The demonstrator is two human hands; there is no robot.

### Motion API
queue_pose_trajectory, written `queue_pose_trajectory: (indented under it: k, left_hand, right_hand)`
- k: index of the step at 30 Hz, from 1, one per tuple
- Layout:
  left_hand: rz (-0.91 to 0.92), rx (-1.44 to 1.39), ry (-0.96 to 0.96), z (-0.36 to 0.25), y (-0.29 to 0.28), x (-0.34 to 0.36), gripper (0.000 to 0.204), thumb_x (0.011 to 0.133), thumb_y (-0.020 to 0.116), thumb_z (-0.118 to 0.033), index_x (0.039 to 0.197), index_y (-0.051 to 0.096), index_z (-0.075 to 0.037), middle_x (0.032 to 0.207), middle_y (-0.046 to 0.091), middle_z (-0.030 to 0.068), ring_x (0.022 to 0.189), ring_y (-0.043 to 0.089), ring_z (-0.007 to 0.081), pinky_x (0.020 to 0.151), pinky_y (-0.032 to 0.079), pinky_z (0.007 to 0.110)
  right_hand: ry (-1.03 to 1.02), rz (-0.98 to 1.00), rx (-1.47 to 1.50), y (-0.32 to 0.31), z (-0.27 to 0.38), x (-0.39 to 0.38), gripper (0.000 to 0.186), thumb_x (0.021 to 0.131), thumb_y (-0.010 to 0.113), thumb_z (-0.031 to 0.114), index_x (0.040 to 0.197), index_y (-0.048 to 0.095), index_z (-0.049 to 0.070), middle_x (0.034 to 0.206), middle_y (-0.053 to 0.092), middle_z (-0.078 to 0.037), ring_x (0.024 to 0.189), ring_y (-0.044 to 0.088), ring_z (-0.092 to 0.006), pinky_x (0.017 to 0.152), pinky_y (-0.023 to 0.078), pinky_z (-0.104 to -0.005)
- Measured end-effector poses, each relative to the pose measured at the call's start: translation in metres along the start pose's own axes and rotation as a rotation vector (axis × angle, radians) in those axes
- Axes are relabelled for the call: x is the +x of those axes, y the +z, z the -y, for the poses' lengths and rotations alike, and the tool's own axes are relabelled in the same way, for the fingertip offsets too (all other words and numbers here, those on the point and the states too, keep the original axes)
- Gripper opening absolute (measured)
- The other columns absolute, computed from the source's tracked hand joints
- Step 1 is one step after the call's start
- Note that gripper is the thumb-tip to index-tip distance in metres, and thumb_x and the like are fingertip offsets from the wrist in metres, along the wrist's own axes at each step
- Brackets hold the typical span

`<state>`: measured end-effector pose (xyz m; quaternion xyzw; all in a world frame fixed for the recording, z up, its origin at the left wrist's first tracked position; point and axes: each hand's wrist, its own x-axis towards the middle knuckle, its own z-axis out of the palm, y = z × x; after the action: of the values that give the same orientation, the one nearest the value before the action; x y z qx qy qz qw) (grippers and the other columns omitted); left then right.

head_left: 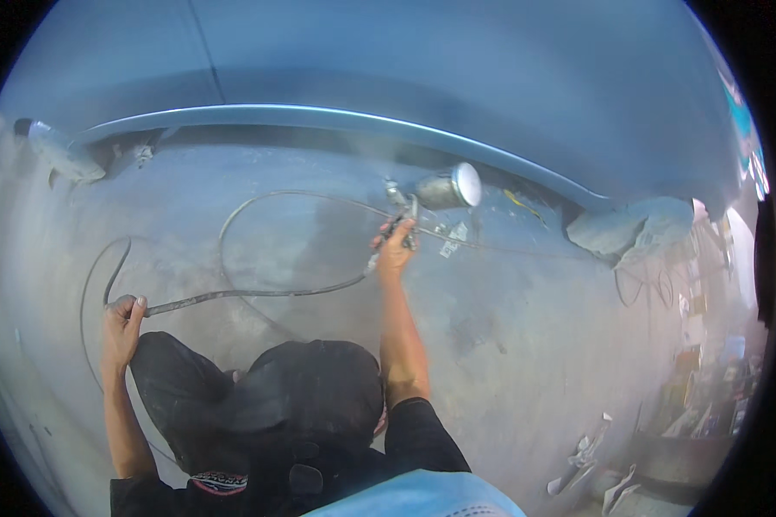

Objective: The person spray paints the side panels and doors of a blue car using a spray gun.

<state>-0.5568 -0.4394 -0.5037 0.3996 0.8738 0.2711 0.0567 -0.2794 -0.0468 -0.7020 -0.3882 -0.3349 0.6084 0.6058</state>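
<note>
My right hand (396, 251) grips the handle of a spray gun (433, 193) with a metal cup on top, held up toward the lower edge of a blue car body (405, 69). A faint mist hangs near the gun's nozzle. A dark air hose (259, 292) runs from the gun's base leftward in a loop across the floor. My left hand (121, 326) is shut on that hose, at the left, above my bent knees in dark trousers.
The dusty grey concrete floor (509, 345) spreads below the car. Masked wheels wrapped in paper sit at the left (60, 151) and right (634, 228). Crumpled paper (586, 452) and cluttered shelves (707, 379) stand at the lower right.
</note>
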Motion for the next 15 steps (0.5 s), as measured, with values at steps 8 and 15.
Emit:
queue_pose_trajectory:
  k: [8, 15]
  left_hand:
    - [-0.051, 0.032, -0.078, 0.035, -0.012, -0.014, 0.053, 0.097, 0.061, -0.037, 0.064, 0.052, 0.004, 0.056, 0.036, 0.0042, 0.056, 0.036, 0.0112, 0.052, 0.029, 0.034]
    - [0.016, -0.028, -0.026, 0.035, -0.005, -0.010, 0.051, 0.097, 0.060, -0.036, 0.067, 0.057, 0.006, 0.056, 0.044, 0.0068, 0.058, 0.042, 0.0118, 0.055, 0.034, 0.034]
  right_hand:
    - [-0.054, 0.449, -0.140, 0.125, -0.012, -0.039, 0.053, 0.098, 0.057, 0.054, 0.092, 0.063, 0.002, 0.073, 0.063, -0.006, 0.046, 0.057, -0.0134, 0.041, 0.046, -0.0266]
    - [-0.108, 0.209, -0.195, 0.082, 0.037, -0.017, 0.056, 0.098, 0.055, 0.056, 0.092, 0.060, 0.001, 0.070, 0.060, -0.006, 0.045, 0.057, -0.0132, 0.039, 0.045, -0.0271]
